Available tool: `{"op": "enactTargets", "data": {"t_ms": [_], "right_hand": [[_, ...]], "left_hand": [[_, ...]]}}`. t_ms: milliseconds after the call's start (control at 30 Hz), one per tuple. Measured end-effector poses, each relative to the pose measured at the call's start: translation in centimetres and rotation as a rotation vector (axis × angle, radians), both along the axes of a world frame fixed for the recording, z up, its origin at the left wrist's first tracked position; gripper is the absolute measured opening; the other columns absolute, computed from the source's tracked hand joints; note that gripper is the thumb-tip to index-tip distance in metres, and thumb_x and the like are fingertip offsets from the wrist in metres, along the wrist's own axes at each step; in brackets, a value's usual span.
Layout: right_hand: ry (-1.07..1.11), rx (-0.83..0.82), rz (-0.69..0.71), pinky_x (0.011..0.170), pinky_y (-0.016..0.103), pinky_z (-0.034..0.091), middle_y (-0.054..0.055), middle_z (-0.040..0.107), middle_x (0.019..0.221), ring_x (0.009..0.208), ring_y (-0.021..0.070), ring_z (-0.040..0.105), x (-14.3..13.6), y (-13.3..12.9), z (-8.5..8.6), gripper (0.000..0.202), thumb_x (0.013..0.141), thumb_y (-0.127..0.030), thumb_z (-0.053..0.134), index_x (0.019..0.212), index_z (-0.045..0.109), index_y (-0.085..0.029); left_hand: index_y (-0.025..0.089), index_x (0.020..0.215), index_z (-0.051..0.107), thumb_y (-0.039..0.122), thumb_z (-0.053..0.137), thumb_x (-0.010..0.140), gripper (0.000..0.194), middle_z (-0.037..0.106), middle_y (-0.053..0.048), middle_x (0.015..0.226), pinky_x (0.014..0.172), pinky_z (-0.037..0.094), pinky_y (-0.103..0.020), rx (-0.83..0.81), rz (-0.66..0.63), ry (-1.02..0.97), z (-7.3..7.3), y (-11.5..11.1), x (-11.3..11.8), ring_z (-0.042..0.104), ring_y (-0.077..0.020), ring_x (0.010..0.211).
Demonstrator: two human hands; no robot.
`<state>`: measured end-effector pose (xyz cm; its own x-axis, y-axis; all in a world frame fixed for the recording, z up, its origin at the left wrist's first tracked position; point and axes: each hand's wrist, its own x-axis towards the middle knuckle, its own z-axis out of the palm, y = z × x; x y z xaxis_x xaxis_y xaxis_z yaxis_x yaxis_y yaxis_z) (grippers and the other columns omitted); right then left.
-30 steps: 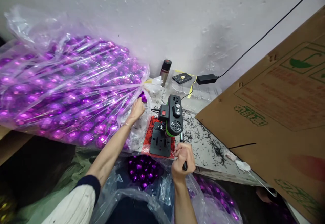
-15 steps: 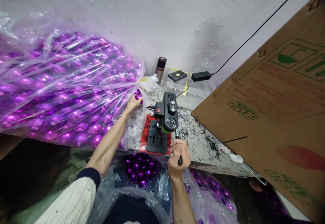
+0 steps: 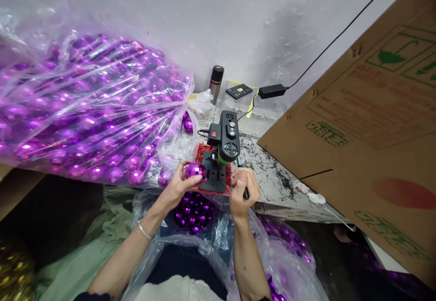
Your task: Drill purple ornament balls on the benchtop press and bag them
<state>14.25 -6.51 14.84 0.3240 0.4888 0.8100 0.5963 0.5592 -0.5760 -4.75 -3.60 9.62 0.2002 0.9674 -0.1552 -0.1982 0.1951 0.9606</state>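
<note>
A shiny purple mirrored ball [image 3: 195, 172] is in the grip of my left hand [image 3: 180, 183], at the left edge of a small black drill press [image 3: 230, 132]. My right hand [image 3: 244, 188] is wrapped round the black-ended lever handle [image 3: 246, 193] on the press's right side. The press's slotted base plate [image 3: 211, 180] lies on a red mat [image 3: 203, 148]. To the left bulges a large clear bag [image 3: 102, 114] full of purple balls, gathered at its neck. Another purple ball [image 3: 188, 125] rests near that neck. An open bag below the table edge holds more purple balls [image 3: 194, 213].
A dark bottle [image 3: 215, 82] and a black flat keypad-like object [image 3: 239, 91] stand by the wall. A power adapter [image 3: 272, 91] trails a cable upward. Black shavings [image 3: 269, 160] litter the table. A large cardboard box [image 3: 357, 123] leans in at the right.
My left hand has come back from the bag's neck toward the press and now holds a purple ball. My right hand stays on the lever handle.
</note>
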Motion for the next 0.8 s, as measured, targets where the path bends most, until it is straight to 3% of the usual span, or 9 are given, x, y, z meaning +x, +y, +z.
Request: {"op": "enactTargets", "data": {"t_ms": [100, 233, 400, 567, 800], "right_hand": [[-0.026, 0.0, -0.007, 0.064, 0.031, 0.048, -0.003, 0.057, 0.068, 0.067, 0.0145, 0.062, 0.1, 0.0, 0.1, 0.041, 0.113, -0.022, 0.049, 0.072, 0.053, -0.025], [-0.049, 0.009, -0.002, 0.064, 0.031, 0.047, -0.003, 0.056, 0.068, 0.066, 0.0139, 0.061, 0.1, 0.2, 0.3, 0.037, 0.112, -0.02, 0.049, 0.076, 0.053, -0.025], [-0.045, 0.024, 0.03, 0.064, 0.029, 0.047, -0.004, 0.059, 0.07, 0.067, 0.0131, 0.061, 0.1, 0.1, 0.3, 0.035, 0.11, -0.013, 0.049, 0.077, 0.053, -0.025], [-0.066, 0.011, 0.03, 0.064, 0.03, 0.047, -0.003, 0.061, 0.072, 0.068, 0.0138, 0.061, 0.2, -0.1, 0.3, 0.035, 0.109, -0.013, 0.048, 0.077, 0.054, -0.025], [-0.07, 0.014, 0.03, 0.064, 0.03, 0.047, -0.002, 0.061, 0.073, 0.068, 0.0147, 0.062, 0.2, -0.2, 0.1, 0.034, 0.109, -0.011, 0.048, 0.078, 0.056, -0.025]], "left_hand": [[0.026, 0.132, 0.064, 0.057, 0.089, 0.083, 0.063, 0.081, -0.008, 0.124, 0.103, 0.067, -0.042, 0.114, 0.044, 0.149, -2.3, -0.7, 1.5, 0.08, -0.0277, 0.115], [0.025, 0.142, 0.067, 0.058, 0.077, 0.095, 0.059, 0.077, -0.01, 0.142, 0.117, 0.06, -0.045, 0.236, 0.048, 0.329, -4.0, 0.6, 2.4, 0.075, -0.031, 0.134], [0.022, 0.151, 0.058, 0.048, 0.09, 0.083, 0.079, 0.081, -0.012, 0.13, 0.108, 0.064, -0.048, 0.263, 0.001, 0.442, -5.2, 2.8, 3.1, 0.082, -0.0313, 0.118], [0.022, 0.137, 0.064, 0.046, 0.094, 0.082, 0.067, 0.081, -0.013, 0.13, 0.11, 0.063, -0.051, 0.349, -0.038, 0.51, -6.2, 3.7, 3.8, 0.08, -0.0337, 0.121], [0.023, 0.138, 0.067, 0.035, 0.096, 0.084, 0.062, 0.08, -0.011, 0.131, 0.11, 0.061, -0.05, 0.576, 0.019, 0.636, -7.5, 4.0, 4.7, 0.077, -0.0329, 0.124]]}}
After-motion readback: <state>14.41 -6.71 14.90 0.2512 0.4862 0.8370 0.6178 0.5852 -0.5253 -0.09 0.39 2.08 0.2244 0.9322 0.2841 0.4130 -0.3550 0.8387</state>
